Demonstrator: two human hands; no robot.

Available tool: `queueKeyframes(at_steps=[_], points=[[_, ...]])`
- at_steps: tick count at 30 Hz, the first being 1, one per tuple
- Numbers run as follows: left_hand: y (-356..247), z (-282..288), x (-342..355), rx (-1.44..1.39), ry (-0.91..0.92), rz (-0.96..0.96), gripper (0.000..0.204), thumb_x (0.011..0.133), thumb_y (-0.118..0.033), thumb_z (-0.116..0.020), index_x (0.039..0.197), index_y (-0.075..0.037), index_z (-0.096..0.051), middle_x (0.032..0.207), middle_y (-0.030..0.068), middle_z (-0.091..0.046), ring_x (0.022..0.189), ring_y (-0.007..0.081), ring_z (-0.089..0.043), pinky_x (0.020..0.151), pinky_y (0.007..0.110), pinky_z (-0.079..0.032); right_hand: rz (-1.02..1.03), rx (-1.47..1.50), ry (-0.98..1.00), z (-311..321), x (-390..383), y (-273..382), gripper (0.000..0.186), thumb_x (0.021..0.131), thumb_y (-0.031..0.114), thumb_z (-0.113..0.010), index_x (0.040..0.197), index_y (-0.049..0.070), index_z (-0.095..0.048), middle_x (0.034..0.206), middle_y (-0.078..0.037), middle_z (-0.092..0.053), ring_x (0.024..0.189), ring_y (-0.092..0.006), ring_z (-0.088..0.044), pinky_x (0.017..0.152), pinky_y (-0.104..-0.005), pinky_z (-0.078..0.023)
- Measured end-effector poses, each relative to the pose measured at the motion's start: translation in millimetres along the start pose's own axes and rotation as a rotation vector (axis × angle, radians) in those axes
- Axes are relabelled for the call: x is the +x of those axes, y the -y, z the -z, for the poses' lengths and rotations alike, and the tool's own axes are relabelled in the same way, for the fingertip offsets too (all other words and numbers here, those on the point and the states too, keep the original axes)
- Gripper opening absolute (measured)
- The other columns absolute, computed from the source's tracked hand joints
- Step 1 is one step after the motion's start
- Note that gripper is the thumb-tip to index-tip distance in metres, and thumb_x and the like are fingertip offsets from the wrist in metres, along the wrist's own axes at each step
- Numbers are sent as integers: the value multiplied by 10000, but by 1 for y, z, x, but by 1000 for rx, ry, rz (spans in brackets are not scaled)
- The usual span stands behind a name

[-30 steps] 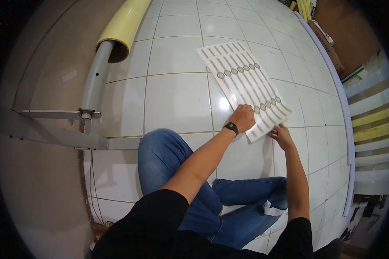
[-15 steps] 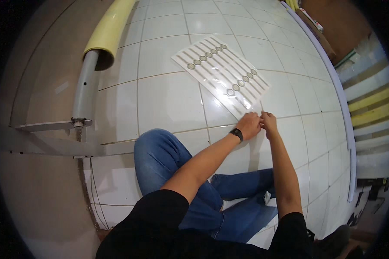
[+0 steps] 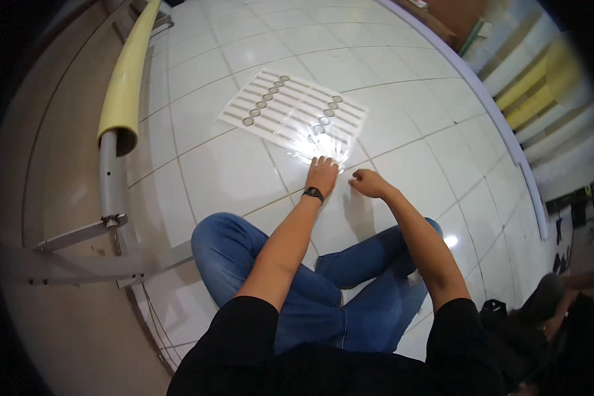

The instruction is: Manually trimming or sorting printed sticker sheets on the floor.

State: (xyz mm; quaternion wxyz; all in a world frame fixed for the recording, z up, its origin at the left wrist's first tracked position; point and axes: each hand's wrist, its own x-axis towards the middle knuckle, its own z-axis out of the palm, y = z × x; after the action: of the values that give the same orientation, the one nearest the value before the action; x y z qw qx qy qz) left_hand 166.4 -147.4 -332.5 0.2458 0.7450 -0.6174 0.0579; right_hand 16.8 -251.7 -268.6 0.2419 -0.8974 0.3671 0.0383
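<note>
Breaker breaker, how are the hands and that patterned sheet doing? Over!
Left hand at near edge of patterned sheet. Right hand apart, off the sheet. Sheet lying on tiled floor; glare washes out part of its near end.

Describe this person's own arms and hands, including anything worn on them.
Both upper arms are covered by plain black short sleeves, and the forearms below are bare. The left hand has no glove; a dark wristwatch with a dark band sits at its wrist. The right hand is gloveless too, with no watch or band visible at its wrist.
</note>
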Motion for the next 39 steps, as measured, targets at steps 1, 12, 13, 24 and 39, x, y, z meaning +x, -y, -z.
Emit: queueKeyframes(at_steps=[1, 12, 13, 24, 39], points=[[14, -3, -8, -41, 27, 34, 158, 837, -205, -585, 891, -61, -622, 1029, 106, -595, 1068, 300, -523, 984, 451, -373, 42, 12, 144, 13, -20, 16, 477, 891, 340, -535, 1154, -56, -574, 1067, -216, -642, 972, -303, -624, 865, -368, -479], [25, 5, -21, -231, 46, -105, 67, 806, -77, -546, 844, -25, -563, 910, 164, -574, 870, 351, -555, 789, 447, -451, -114, 392, 48, 186, -222, -14, 511, 900, 353, -560, 1240, -26, -519, 1090, -142, -640, 1015, -240, -602, 870, -342, -472], [10, 6, -19, -247, 21, -98, 73, 827, -71, -510, 862, -15, -540, 895, 191, -582, 839, 380, -564, 757, 480, -449, -139, 492, -106, 198, -245, -21, 579, 881, 392, -581, 1275, -21, -482, 1117, -152, -613, 1055, -262, -575, 898, -355, -456], [-41, 41, -4, -304, 95, 8, 184, 946, -202, -454, 952, -23, -495, 878, 221, -615, 825, 417, -589, 702, 485, -458, -337, 562, -957, -16, -392, -15, 346, 870, 229, -606, 1127, 17, -510, 1097, -209, -526, 902, -281, -607, 793, -358, -514], [-217, 267, 119, -834, -586, -214, 202, 943, -166, -497, 906, 31, -521, 838, 82, -582, 770, 167, -546, 710, 295, -453, -536, 557, -795, -18, -454, -43, 397, 852, 380, -595, 1005, 15, -630, 955, -204, -623, 880, -332, -615, 795, -406, -481]])
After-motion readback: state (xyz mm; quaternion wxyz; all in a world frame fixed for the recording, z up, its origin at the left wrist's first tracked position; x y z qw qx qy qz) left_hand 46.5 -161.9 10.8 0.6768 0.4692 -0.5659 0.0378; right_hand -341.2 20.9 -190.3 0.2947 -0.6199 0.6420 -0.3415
